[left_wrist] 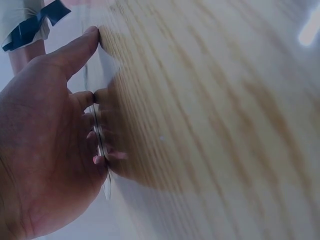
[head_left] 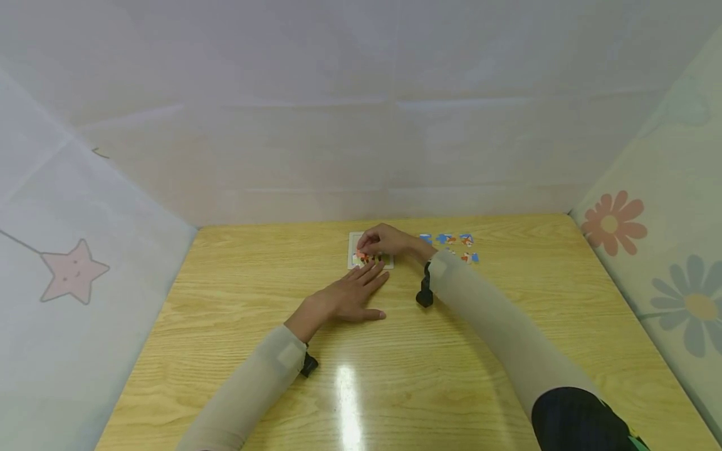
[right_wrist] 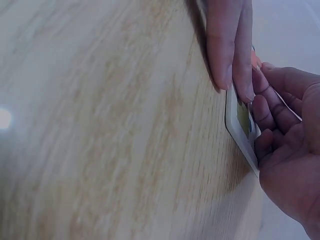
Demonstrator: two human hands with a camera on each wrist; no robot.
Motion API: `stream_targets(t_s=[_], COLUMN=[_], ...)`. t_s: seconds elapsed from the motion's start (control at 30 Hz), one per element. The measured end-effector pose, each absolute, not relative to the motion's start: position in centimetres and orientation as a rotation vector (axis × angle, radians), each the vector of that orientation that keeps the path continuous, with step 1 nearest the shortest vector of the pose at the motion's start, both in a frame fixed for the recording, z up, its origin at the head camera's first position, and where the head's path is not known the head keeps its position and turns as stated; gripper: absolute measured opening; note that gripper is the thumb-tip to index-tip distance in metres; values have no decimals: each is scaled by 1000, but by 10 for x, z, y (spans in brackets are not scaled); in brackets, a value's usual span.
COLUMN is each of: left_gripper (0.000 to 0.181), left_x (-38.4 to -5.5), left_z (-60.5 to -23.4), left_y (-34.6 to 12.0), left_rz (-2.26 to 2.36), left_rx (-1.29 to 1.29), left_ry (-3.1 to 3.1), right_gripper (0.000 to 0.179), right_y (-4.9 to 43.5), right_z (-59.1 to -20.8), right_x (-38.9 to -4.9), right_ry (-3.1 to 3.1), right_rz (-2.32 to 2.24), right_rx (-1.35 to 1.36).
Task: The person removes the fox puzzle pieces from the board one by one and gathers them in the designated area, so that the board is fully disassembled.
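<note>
Tray (head_left: 351, 244) with the left hand (head_left: 352, 297) at its near edge and the right hand (head_left: 385, 241) above it.

Head view: the tray lies on the table (head_left: 254, 282), partly filled; loose pieces (head_left: 445, 239) lie to its right, some just beside the right sleeve (head_left: 474, 294), so a low sweep of that arm could drag them. The left fingers are straight and slightly spread, their tips reaching the tray's near edge; uneven pressure there could slide or tip it. Left wrist view: the palm is over the table in front of the tray, thumb out wide. Right wrist view: the right fingertips are drawn close, apparently pinching an orange piece (right_wrist: 255, 59) over the tray, though fingers partly hide it; a loose pinch could drop it or turn it askew.
</note>
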State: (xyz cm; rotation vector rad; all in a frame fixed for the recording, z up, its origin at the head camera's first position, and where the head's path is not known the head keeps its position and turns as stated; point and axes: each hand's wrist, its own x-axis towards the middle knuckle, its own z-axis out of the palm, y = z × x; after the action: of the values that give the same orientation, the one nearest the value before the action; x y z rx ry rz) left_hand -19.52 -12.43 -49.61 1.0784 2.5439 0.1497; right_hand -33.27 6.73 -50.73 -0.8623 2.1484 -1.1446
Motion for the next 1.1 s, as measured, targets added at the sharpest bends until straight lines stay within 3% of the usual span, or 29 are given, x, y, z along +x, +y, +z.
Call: stream_targets(t_s=[1.1], left_gripper=[93], left_x=[-194], left_z=[-495], left_y=[-122], left_rz=[95], left_rx=[1087], left_ry=[2586], right_gripper=[16], right_y=[67], right_z=[-504], right_x=[-326], right_ry=[2234], right_rz=[-1361], right_rx=[-720])
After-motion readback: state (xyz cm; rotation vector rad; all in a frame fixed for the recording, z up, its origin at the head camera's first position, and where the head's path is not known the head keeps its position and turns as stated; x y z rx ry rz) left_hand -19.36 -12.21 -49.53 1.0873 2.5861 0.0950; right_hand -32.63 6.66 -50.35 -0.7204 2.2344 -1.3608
